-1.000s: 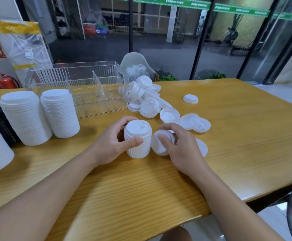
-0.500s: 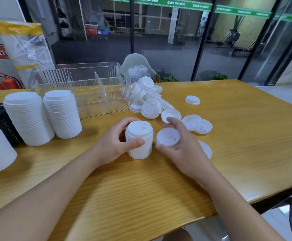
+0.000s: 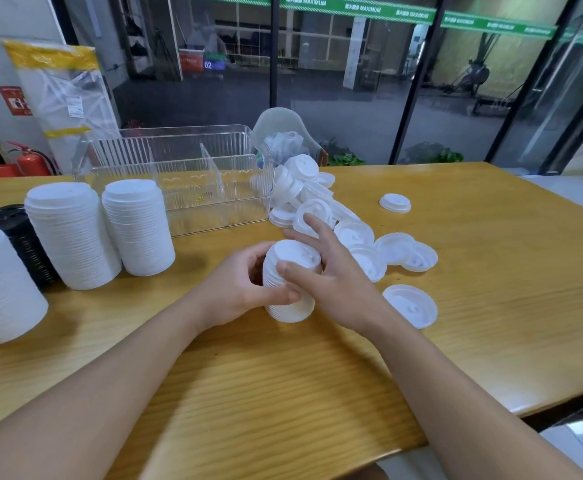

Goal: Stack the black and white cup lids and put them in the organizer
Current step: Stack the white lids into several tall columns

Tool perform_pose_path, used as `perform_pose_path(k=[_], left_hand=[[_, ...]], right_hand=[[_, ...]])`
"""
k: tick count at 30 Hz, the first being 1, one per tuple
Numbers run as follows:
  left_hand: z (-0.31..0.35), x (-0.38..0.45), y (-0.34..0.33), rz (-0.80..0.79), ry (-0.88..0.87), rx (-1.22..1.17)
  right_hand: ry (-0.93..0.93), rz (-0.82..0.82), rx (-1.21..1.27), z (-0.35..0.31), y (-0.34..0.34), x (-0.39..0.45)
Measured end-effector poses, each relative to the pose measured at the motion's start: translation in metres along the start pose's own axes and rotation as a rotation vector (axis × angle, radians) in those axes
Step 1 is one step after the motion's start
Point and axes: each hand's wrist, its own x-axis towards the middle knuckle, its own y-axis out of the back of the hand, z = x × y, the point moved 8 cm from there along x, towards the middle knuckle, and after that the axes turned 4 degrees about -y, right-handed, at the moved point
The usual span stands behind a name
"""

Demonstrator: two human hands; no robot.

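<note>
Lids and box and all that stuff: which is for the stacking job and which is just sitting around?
For the job:
small white stack
loose white lids
tall white stacks
black stack
clear organizer

Just lying about:
fire extinguisher
plastic-wrapped package
chair

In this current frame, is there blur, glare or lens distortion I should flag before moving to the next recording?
Head view: the forearms and the near part of the table are smeared. The right hand and left hand at the small lid stack are soft. Wide-angle bending bows the table's far edge and tilts the window posts. The glass behind is dim with reflections. No harsh glare on the clear organizer.
</note>
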Motion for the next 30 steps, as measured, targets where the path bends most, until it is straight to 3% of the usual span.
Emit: perform_pose_path(k=[19, 30], left_hand=[[-0.011, 0.004, 0.005, 0.021, 0.040, 0.003], [-0.006, -0.001, 0.006, 0.056, 0.014, 0.129]], right_hand=[[0.006, -0.071, -0.337, -0.015, -0.004, 0.011], [0.000, -0.003, -0.207, 0.001, 0.015, -0.017]])
